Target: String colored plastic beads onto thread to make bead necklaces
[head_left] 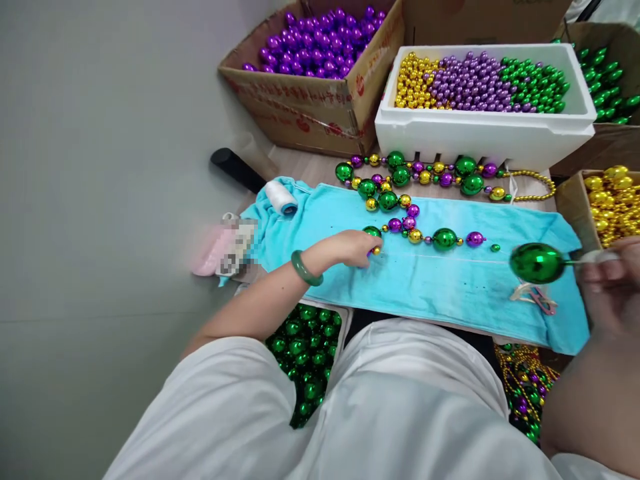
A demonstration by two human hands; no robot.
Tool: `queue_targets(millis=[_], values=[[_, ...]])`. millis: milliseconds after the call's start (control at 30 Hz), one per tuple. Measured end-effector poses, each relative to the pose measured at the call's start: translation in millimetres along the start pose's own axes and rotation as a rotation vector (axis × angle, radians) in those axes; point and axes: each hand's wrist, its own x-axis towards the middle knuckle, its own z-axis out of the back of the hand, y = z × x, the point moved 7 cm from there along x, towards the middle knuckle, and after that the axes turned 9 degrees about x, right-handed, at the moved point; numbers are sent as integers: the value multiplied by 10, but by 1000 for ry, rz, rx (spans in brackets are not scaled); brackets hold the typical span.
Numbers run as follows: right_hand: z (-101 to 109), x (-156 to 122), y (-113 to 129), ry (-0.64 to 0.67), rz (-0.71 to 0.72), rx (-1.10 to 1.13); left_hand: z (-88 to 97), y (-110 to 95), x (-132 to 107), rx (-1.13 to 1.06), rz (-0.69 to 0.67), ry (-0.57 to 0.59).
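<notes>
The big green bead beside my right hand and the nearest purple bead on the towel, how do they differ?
The green bead looks much larger than the purple bead. The green bead is right beside your right hand, while the purple bead lies on the blue towel, farther from that hand. Both are shiny and rounded.

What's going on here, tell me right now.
A person is handling a strand of mixed beads, part of which lies on a blue towel. The left hand has its fingers on beads of the strand, and a thin thread stretches from there across the towel toward a large green bead. That bead is close to the fingers of the right hand, too blurred to show its grip. A thread spool lies on the towel.
</notes>
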Motion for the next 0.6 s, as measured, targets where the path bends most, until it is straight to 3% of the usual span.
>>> queue_targets(millis=[100, 167, 267, 367, 467, 600], values=[[-384, -264, -431, 92, -301, 139, 86, 72, -98, 244, 131, 39], [-600, -416, -617, 166, -395, 198, 141, -117, -64, 226, 82, -86], [-863, -563, -749, 255, -438, 287, 180, -683, 53, -67, -214, -381], [-1053, -650, -776, 336, -481, 308, 62, -1185, 172, -364, -480, -491], [-985, -600, -700, 272, -426, 280, -171, -1363, 298, -430, -455, -443], [-528, -380, -550, 36, -270, 268, -421, -1215, 282, -310, -242, -456]])
